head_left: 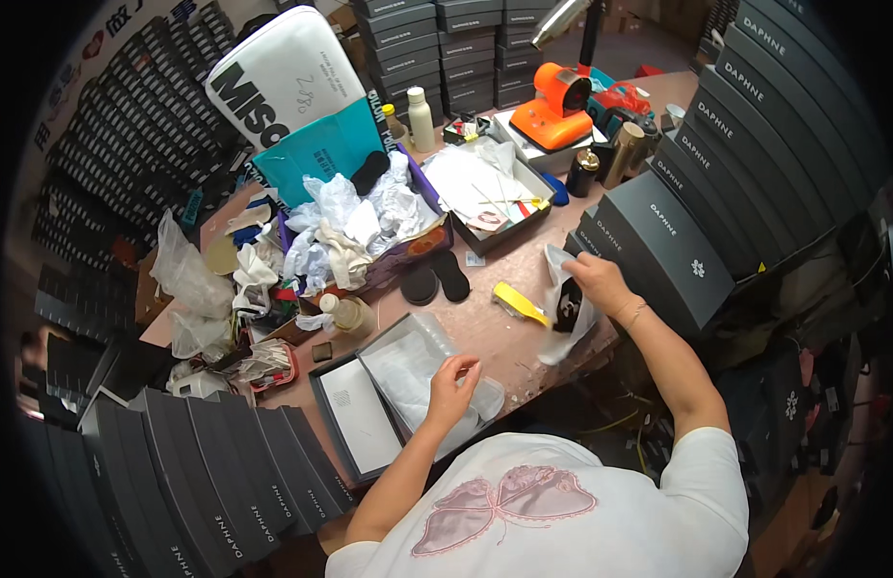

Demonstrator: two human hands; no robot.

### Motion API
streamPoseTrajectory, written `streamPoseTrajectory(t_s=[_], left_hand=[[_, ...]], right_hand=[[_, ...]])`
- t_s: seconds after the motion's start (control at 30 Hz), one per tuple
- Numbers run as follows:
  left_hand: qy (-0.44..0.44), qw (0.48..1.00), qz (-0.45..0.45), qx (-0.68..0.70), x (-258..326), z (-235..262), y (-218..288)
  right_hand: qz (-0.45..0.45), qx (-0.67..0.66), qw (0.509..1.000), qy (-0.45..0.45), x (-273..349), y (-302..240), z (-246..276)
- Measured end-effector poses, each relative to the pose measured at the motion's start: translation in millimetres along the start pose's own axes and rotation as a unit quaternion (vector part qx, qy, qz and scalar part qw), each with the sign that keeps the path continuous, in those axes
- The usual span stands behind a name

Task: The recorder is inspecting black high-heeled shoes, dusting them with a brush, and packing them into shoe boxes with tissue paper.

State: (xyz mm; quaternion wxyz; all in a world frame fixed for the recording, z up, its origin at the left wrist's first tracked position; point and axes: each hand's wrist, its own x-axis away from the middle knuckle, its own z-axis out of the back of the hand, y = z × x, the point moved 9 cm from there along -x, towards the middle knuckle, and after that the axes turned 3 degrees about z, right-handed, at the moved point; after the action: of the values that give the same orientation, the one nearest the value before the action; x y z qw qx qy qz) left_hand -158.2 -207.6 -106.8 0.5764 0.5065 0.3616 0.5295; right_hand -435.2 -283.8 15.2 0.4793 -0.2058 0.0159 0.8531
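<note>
Cluttered workbench (485,318): left hand (453,383) is pressing tissue paper (408,371) in the open box (355,424), ungripped; right hand (593,279) is clutching a bagged shoe (565,306) at 3 o'clock. Risk: bag snagging, shoe dropping.

Left hand (453,383) curled, right hand (597,280) outstretched.

Brown worktable (485,308), cluttered. Open grey shoebox (369,409) with white tissue at 6 o'clock, its lid alongside. Yellow tool (520,303) just right of centre. Two black insoles (437,279) at centre. Purple box (408,252) stuffed with crumpled white paper at 11 o'clock. Open box of papers (495,197) at 12 o'clock, orange machine (559,108) beyond it (on a white base). Small bottle (345,313) at 9 o'clock, clear plastic bags (188,289) further left. Black shoeboxes (673,246) stacked at 3 o'clock.
</note>
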Motion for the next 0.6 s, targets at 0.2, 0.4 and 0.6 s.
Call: streamPoseTrajectory(t_s=[0.2, 0.4, 0.6], left_hand=[[-0.203, 0.716, 0.3, 0.597, 10, -55, 1], [-0.144, 0.904, 0.149, 0.373, 58, 14, -20], [-0.024, 0.98, 0.189, 0.054, 75, 127, -45]], right_hand=[[0.161, -0.236, 0.958, -0.024, -26, -154, 66], [0.193, -0.553, 0.745, -0.317, 46, -257, -31], [-0.258, -0.78, 0.504, -0.266, 77, -201, -92]])
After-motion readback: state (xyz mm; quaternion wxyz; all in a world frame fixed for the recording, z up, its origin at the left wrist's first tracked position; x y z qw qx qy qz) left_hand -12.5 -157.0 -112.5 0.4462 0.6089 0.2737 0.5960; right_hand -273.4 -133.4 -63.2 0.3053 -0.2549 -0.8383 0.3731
